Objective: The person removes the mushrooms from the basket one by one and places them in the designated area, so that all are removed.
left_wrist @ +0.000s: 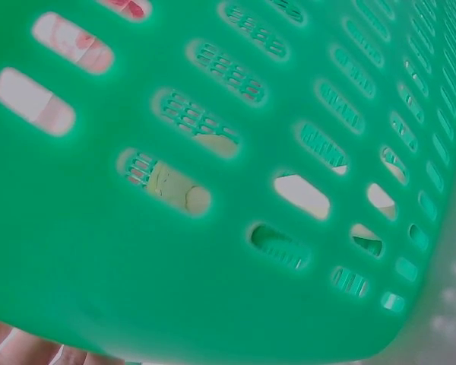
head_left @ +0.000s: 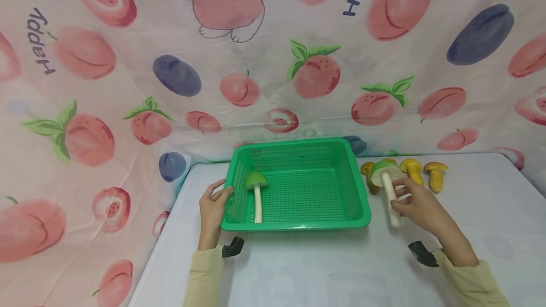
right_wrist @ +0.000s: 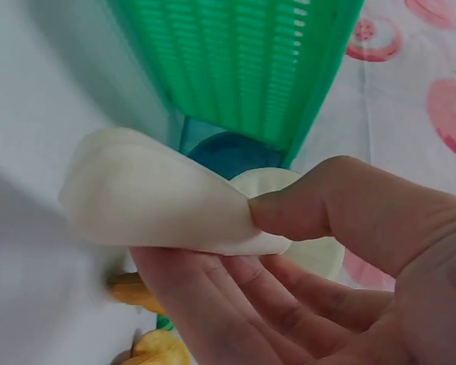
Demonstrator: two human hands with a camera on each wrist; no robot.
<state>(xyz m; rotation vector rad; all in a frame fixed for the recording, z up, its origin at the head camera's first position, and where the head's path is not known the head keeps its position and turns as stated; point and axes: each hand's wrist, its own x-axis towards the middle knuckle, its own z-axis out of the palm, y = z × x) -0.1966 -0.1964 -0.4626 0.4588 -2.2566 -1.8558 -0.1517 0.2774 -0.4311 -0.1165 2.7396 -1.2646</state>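
Note:
In the head view my right hand [head_left: 415, 205] pinches the white stem of a green-capped toy mushroom [head_left: 387, 188], held beside the basket's right wall. The right wrist view shows the thumb [right_wrist: 311, 205] over the pale stem [right_wrist: 159, 198], with fingers under it. My left hand [head_left: 212, 210] holds the left rim of a green plastic basket [head_left: 298, 226], thumb over the edge. Inside, at the left, lies another green-capped mushroom [head_left: 257, 193]. Mostly the basket's slotted wall [left_wrist: 137, 281] fills the left wrist view, with some fingers [left_wrist: 30, 348] at its lower left corner.
Several yellow-brown mushrooms lie right of the basket, among them one near the hand [head_left: 412, 169] and one farther right [head_left: 436, 176]. The white table [head_left: 298, 269] meets a fruit-printed cloth [head_left: 273, 60] behind the basket.

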